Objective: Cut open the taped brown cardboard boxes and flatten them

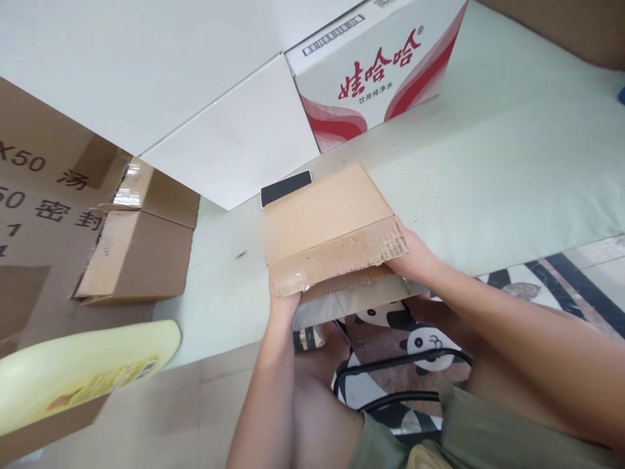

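Note:
A small brown cardboard box [327, 208] is held between my two hands above the front part of the pale table. Its near flap [336, 257] has ragged, taped edges and hangs slightly apart from the part beneath. My left hand [284, 303] grips the box at its near left corner; most of the fingers are hidden by the cardboard. On the other side my right hand [407, 251] holds the right edge, its fingers partly under the box. A flat black rectangle with a white rim [286, 188] shows just behind the box.
White cartons stand behind, one with red Chinese lettering [381, 71]. At left are a large printed brown carton [43, 195], a smaller taped box [151, 254] and a pale yellow bottle [92, 371]. A pale cover [512, 163] lies over the table. Below are black metal bars [400, 361].

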A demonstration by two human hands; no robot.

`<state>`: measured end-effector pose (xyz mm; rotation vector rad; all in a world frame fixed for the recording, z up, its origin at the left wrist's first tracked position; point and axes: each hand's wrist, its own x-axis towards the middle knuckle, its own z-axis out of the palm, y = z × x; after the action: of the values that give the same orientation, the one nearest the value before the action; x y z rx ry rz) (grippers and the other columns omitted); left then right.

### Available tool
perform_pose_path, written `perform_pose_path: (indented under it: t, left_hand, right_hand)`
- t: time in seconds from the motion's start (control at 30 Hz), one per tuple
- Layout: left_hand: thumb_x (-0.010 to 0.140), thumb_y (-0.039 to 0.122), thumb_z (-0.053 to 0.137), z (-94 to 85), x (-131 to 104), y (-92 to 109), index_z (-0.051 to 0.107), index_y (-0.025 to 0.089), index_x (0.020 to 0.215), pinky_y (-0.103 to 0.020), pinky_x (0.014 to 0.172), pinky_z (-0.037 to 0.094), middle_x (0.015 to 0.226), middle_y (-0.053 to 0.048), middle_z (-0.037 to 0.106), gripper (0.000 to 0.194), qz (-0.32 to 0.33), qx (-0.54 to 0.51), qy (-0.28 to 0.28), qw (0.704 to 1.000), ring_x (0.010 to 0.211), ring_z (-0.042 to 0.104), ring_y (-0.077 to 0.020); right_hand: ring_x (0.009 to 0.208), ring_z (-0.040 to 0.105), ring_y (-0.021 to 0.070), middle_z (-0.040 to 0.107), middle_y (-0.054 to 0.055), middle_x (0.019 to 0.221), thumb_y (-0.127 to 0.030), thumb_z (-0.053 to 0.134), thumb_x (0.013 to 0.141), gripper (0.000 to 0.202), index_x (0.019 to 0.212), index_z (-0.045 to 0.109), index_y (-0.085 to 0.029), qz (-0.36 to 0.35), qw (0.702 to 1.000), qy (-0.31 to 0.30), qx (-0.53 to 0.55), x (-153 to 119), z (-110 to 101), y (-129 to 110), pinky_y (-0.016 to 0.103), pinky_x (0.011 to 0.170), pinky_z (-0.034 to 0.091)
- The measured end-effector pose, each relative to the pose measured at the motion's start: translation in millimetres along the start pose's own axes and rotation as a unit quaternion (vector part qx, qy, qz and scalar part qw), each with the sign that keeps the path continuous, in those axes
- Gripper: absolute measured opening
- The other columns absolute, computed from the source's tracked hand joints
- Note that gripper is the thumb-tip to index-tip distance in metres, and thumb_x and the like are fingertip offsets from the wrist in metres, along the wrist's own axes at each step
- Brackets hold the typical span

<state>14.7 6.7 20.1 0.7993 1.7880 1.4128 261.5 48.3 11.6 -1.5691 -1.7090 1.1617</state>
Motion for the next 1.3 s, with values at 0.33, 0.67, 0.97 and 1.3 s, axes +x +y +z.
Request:
perform_pose_path:
  t: [0.33,0.67,0.97,1.3]
  left_hand:
    - [0.079,-0.015,0.052,3.3,-5,6,0.069,0.007,0.110,-0.038,0.116,0.040,0.118,-0.014,0.075,0.041,-0.011,-0.012,0.016,1.000,0.114,0.068,-0.0219]
    - [0.077,-0.012,0.058,0.0,-2,1,0.069,0.011,0.114,-0.041,0.118,0.039,0.115,-0.010,0.076,0.045,0.007,0.018,0.004,1.000,0.119,0.066,-0.0229]
    - [0.078,-0.005,0.061,-3.5,2,-7,0.071,0.018,0.106,-0.039,0.115,0.043,0.109,-0.006,0.077,0.038,0.017,0.038,0.000,0.999,0.116,0.068,-0.0217]
    - [0.073,-0.010,0.064,-2.5,-2,-4,0.071,0.015,0.101,-0.037,0.120,0.035,0.119,-0.007,0.074,0.038,0.024,0.004,0.011,1.000,0.122,0.064,-0.0237]
  right_hand:
    - [0.089,0.072,0.0357,0.076,0.014,0.106,-0.038,0.059,0.080,0.048,0.125,0.053,-0.022,-0.009,1.000,0.005,0.000,0,2,3,0.047,0.071,0.057]
    - [0.088,0.073,0.0348,0.076,0.013,0.106,-0.038,0.061,0.080,0.051,0.127,0.053,-0.022,-0.011,1.000,0.010,0.000,-1,1,0,0.044,0.068,0.058]
    - [0.088,0.072,0.0349,0.076,0.013,0.107,-0.039,0.059,0.080,0.050,0.127,0.052,-0.022,0.002,1.000,0.002,-0.003,-1,0,0,0.045,0.069,0.057]
    - [0.082,0.072,0.0338,0.077,0.011,0.099,-0.038,0.060,0.080,0.051,0.129,0.052,-0.024,-0.030,0.999,0.018,-0.004,-1,2,4,0.044,0.067,0.057]
